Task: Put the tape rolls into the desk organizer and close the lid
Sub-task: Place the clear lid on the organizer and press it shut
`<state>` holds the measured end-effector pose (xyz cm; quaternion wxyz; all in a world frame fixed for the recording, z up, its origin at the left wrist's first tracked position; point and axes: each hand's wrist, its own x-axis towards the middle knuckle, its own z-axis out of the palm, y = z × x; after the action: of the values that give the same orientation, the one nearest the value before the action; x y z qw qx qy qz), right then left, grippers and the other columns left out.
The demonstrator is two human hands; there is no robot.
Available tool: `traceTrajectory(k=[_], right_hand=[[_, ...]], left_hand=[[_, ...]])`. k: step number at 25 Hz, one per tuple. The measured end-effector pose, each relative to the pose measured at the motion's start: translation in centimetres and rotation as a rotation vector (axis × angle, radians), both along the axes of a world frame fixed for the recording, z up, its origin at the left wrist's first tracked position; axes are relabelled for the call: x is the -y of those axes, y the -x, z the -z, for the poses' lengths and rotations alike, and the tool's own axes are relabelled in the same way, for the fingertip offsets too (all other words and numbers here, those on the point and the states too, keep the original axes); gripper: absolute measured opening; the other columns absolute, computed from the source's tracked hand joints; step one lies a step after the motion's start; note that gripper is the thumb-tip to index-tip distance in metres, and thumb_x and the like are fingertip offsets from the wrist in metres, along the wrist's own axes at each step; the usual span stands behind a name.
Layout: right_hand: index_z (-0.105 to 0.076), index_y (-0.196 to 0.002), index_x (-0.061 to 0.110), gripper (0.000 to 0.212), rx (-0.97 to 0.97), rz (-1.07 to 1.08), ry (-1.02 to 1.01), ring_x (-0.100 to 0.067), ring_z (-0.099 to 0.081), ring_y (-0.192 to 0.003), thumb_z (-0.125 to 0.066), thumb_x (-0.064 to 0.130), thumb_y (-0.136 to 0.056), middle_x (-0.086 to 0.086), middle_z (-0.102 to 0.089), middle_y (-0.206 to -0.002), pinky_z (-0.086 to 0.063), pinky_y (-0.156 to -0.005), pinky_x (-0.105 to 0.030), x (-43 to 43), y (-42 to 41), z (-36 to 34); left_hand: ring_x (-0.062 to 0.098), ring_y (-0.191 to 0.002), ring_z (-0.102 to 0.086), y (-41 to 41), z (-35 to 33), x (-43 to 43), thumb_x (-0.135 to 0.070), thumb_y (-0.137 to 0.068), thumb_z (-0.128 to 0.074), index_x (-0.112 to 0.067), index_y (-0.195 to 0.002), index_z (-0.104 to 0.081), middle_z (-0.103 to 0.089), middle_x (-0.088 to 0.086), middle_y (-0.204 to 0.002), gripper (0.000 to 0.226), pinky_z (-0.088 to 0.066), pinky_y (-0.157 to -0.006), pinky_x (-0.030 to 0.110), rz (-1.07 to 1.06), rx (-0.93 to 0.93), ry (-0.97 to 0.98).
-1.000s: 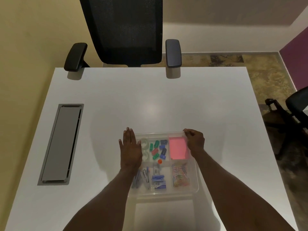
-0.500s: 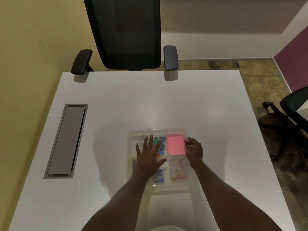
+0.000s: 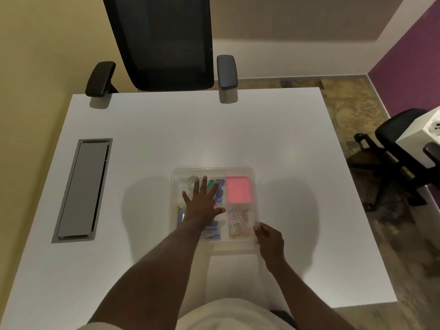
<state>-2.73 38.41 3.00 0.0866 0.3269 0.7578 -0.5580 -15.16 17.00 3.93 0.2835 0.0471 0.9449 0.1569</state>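
Since half a second ago your right hand (image 3: 268, 236) is sliding from the pink pad (image 3: 238, 189) down to the near right corner of the desk organizer (image 3: 252, 172), fingers curled there; a real grip I cannot tell. Your left hand (image 3: 202, 203) is staying flat and spread on the clear lid (image 3: 215, 171). One tape roll (image 3: 192, 181) is probably showing inside, far left compartment. No writing is readable. The white table (image 3: 147, 144) is standing near a black chair (image 3: 164, 41).

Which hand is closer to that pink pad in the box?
Left. The left hand lies flat on the lid, its fingers just beside the pink pad. The right hand is at the box's near right corner, farther from the pad.
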Motion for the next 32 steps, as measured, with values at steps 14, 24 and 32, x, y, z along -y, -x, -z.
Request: traceTrajectory(k=[14,24,32], right_hand=[[-0.072,-0.119,0.004,0.029,0.092,0.15,0.235,-0.025,-0.074,-0.092,-0.073,0.009,-0.09,-0.015,-0.076,-0.103,-0.061,-0.087,-0.043,-0.2,-2.1,1.8],[-0.041,-0.151,0.029,0.074,-0.219,-0.763,-0.809,-0.03,-0.034,-0.148,-0.077,0.028,-0.086,-0.005,-0.038,-0.159,-0.04,-0.114,-0.053,6.7,0.0,1.0],[-0.049,-0.145,0.034,0.076,-0.115,-0.883,-0.94,-0.042,-0.041,-0.142,-0.083,0.036,-0.078,-0.01,-0.045,-0.155,-0.044,-0.106,-0.059,8.4,0.2,0.8]], left_hand=[[0.027,-0.16,0.022,-0.3,0.7,-0.1,-0.062,-0.092,-0.063,-0.042,-0.165,0.0,0.019,-0.003,-0.174,0.099,0.004,-0.122,0.073,-0.027,-0.018,-0.014],[0.028,-0.159,0.025,-1.2,1.7,-0.8,-0.069,-0.092,-0.057,-0.042,-0.165,0.001,0.022,-0.003,-0.174,0.098,0.01,-0.121,0.071,-0.13,-0.073,-0.023],[0.026,-0.163,0.001,-5.5,2.5,1.6,-0.06,-0.107,-0.019,-0.032,-0.166,-0.01,-0.004,0.004,-0.176,0.066,0.0,-0.13,0.06,-0.129,-0.302,-0.039]])
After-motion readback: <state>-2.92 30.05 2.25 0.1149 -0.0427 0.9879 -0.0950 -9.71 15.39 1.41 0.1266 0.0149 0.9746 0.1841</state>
